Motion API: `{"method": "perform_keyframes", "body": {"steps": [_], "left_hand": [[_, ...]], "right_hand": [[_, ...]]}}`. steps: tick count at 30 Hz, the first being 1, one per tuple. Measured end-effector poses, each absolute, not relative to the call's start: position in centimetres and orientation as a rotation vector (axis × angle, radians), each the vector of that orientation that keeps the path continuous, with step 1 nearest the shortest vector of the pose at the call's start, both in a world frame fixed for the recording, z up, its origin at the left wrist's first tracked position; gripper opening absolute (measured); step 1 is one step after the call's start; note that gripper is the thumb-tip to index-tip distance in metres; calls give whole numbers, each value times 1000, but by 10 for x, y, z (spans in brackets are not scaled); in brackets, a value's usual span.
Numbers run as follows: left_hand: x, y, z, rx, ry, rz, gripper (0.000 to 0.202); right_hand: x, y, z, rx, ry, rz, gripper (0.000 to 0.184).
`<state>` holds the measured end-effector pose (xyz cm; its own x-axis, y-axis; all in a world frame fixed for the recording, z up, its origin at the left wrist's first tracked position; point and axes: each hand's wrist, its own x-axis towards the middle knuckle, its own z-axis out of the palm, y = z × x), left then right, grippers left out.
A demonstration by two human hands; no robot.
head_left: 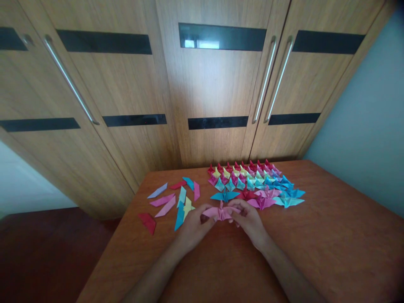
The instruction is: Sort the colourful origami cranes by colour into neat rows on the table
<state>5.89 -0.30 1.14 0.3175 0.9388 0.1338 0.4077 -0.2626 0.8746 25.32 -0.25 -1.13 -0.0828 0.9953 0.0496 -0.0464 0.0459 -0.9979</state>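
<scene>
Both the left hand (193, 227) and right hand (250, 219) pinch a pink paper crane (221, 212); bare table (331, 240) open to its near edge.

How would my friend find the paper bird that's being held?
Look at the brown table before the wooden wardrobe doors. Near its middle, just in front of the rows of colourful paper cranes, sits a pink crane. It alone is pinched between the left hand and right hand; the rest lie untouched.

Pink paper crane (221, 212) in hands. Finished cranes (255, 181) near far table edge: red, yellow, pink, green, blue rows. Table (331, 244) reddish-brown wood. Wardrobe doors (208, 84) light wood, black stripes.
</scene>
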Motion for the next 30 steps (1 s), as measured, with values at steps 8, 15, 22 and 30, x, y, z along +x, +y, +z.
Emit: {"method": "perform_keyframes", "body": {"steps": [8,15,22,30], "left_hand": [[56,4,5,1659,1081,841,19],[52,6,12,1671,1168,867,14],[51,4,18,1794,1219,811,15],[53,2,13,1825,1196,712,24]], "right_hand": [[252,-5,-8,-1085,-1365,1263,28],[254,-7,-7,-1095,-1474,1261,23],[252,-10,3,-1112,-1540,1183,22],[253,-10,-2,-1079,-1592,1204,23]]}}
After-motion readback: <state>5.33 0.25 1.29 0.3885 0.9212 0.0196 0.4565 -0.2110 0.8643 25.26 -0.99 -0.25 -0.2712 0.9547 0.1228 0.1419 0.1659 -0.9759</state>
